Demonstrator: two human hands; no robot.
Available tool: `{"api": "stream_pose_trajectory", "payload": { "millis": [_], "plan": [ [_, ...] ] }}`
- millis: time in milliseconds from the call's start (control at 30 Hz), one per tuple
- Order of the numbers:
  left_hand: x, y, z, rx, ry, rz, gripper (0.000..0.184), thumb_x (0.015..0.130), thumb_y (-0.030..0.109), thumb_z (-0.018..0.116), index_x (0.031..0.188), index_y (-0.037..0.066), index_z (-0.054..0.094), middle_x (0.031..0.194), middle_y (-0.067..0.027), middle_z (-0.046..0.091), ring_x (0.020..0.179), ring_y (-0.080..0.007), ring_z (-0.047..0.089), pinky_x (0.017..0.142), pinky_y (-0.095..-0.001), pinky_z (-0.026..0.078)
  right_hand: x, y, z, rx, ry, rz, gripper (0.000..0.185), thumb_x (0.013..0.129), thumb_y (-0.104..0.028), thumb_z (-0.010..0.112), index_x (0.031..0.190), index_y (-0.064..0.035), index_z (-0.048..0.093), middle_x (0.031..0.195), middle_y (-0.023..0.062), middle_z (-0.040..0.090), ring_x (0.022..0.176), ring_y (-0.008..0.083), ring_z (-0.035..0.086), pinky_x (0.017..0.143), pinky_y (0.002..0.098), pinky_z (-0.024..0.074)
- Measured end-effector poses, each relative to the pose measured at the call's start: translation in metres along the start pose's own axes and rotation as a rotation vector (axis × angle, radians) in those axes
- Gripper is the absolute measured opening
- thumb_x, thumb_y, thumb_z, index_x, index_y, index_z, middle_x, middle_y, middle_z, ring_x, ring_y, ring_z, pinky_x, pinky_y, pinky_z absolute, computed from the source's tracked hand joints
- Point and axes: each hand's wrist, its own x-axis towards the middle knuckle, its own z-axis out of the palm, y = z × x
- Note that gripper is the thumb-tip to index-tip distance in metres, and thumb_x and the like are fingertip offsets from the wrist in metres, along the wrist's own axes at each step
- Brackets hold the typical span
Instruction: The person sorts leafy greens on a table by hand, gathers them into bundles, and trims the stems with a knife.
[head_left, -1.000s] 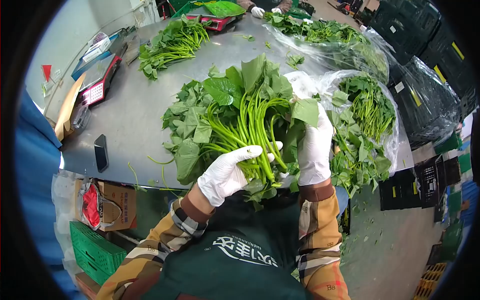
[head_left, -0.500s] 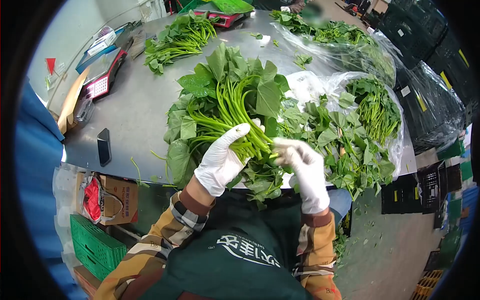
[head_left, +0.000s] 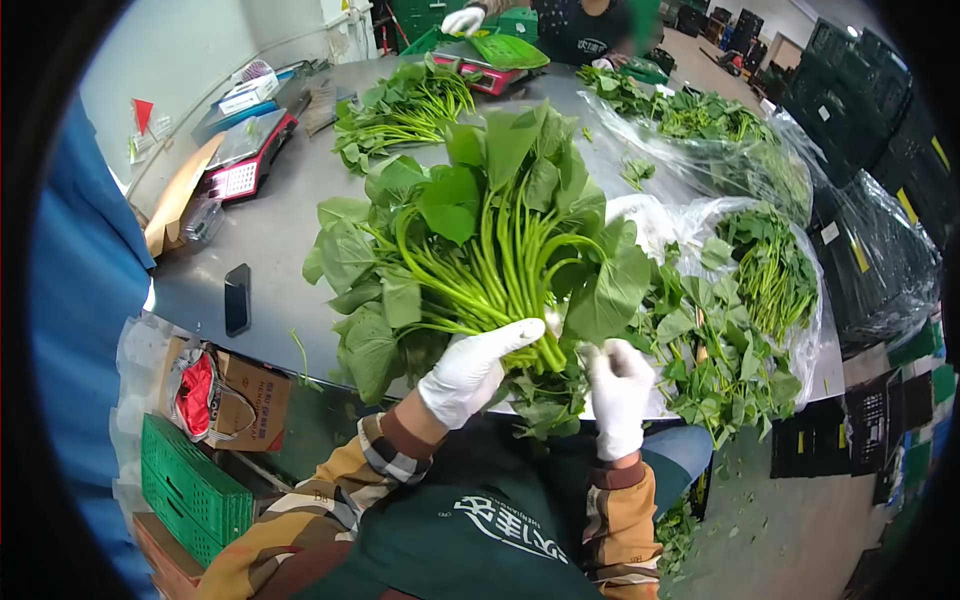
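Observation:
My left hand [head_left: 468, 378], in a white glove, is wrapped round the lower stems of a bunch of leafy greens [head_left: 490, 265]. The heart-shaped leaves fan out away from me, and the cut stem ends point toward my right side. Just right of those ends is my right hand [head_left: 620, 398], also gloved, with its fingers curled in and pinched together. Whatever lies between these fingertips is too small to make out. Under and beside my right hand spreads a loose heap of greens [head_left: 725, 350] on the metal table [head_left: 285, 235].
Another bunch [head_left: 405, 110] lies at the back left, near a red scale [head_left: 490, 75]. Plastic-wrapped greens [head_left: 770, 265] lie right. A phone [head_left: 237, 300] and second scale [head_left: 250, 160] are on the left. A co-worker's gloved hand [head_left: 463, 20] shows at the far side.
My right hand has drawn back from the stem ends, its fingers now closed. The bunch in my left hand looks larger and more upright. The view has shifted, and a co-worker shows more at the back.

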Motion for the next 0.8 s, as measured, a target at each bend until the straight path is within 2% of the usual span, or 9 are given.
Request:
{"api": "stream_pose_trajectory", "payload": {
  "millis": [33,100,133,167,233,333,433,533,800],
  "plan": [
    [-0.005,0.014,0.002,-0.089,0.025,-0.045,0.028,0.088,0.004,0.060,0.116,0.000,0.059,0.108,-0.0089,0.066,0.100,-0.0202,0.062,0.092,-0.0354,0.048,0.004,0.012,-0.005,0.084,0.061,0.021,0.003,0.082,-0.003,0.063,0.081,-0.0006,0.064,0.070,0.0045,0.063,0.063,0.0090,0.055,0.061,0.0243,0.0454],
    [-0.008,0.030,-0.010,0.010,-0.027,0.064,0.027,0.090,0.007,0.061,0.115,0.000,0.061,0.110,-0.0075,0.065,0.101,-0.0164,0.062,0.092,-0.0309,0.047,0.013,0.017,-0.027,0.135,0.069,0.144,0.004,0.084,-0.001,0.062,0.081,-0.0005,0.065,0.072,0.0014,0.064,0.066,0.0061,0.055,0.062,0.0222,0.0453],
    [-0.008,0.037,-0.018,0.194,0.040,0.139,0.023,0.089,0.007,0.061,0.111,0.001,0.063,0.106,-0.0064,0.067,0.097,-0.0163,0.063,0.090,-0.0306,0.048,0.014,0.031,-0.031,0.097,0.113,0.108,0.005,0.085,-0.003,0.063,0.081,-0.0002,0.065,0.075,0.0004,0.065,0.068,0.0050,0.054,0.064,0.0207,0.0450],
    [-0.003,0.045,-0.034,0.541,0.049,0.286,0.022,0.088,0.008,0.062,0.109,0.001,0.065,0.103,-0.0059,0.067,0.093,-0.0140,0.063,0.085,-0.0284,0.049,0.013,0.034,-0.033,0.085,0.094,0.100,0.005,0.086,-0.004,0.064,0.084,0.0002,0.065,0.076,0.0012,0.065,0.068,0.0049,0.054,0.065,0.0202,0.0445],
    [0.000,0.067,-0.067,1.115,0.270,0.466,0.019,0.086,0.009,0.064,0.103,0.000,0.068,0.094,-0.0046,0.069,0.083,-0.0114,0.063,0.075,-0.0270,0.050,0.012,0.043,-0.027,0.063,0.055,0.169,0.007,0.087,-0.005,0.064,0.085,0.0016,0.065,0.072,-0.0030,0.060,0.065,0.0028,0.048,0.060,0.0195,0.0409],
    [-0.018,0.106,-0.124,1.530,0.584,0.515,0.019,0.086,0.009,0.065,0.102,-0.001,0.068,0.093,-0.0047,0.069,0.082,-0.0113,0.063,0.075,-0.0267,0.050,0.003,0.080,-0.011,-0.050,0.019,0.081,0.008,0.088,-0.004,0.063,0.093,0.0026,0.065,0.080,-0.0001,0.064,0.072,0.0055,0.054,0.066,0.0213,0.0447],
    [-0.042,0.133,-0.176,1.663,0.829,0.434,0.019,0.085,0.009,0.065,0.101,-0.001,0.068,0.093,-0.0048,0.069,0.081,-0.0113,0.063,0.074,-0.0265,0.050,-0.007,0.085,0.000,-0.197,0.048,0.020,0.013,0.085,0.000,0.063,0.097,0.0010,0.065,0.087,0.0051,0.067,0.077,0.0108,0.060,0.073,0.0243,0.0489],
    [-0.063,0.149,-0.212,1.702,0.995,0.337,0.018,0.085,0.009,0.066,0.100,-0.001,0.069,0.092,-0.0049,0.069,0.080,-0.0112,0.063,0.073,-0.0262,0.049,-0.009,0.103,0.006,-0.212,0.125,-0.083,0.014,0.081,-0.002,0.065,0.096,-0.0023,0.068,0.084,0.0065,0.066,0.068,0.0142,0.059,0.064,0.0262,0.0480],
    [-0.061,0.153,-0.243,1.577,1.071,0.286,0.018,0.083,0.008,0.067,0.097,-0.003,0.069,0.090,-0.0053,0.069,0.078,-0.0110,0.062,0.071,-0.0254,0.049,-0.013,0.102,0.009,-0.283,0.158,-0.147,0.018,0.082,-0.001,0.064,0.100,-0.0032,0.067,0.085,0.0036,0.064,0.065,0.0123,0.053,0.063,0.0258,0.0449]
  ]
}}
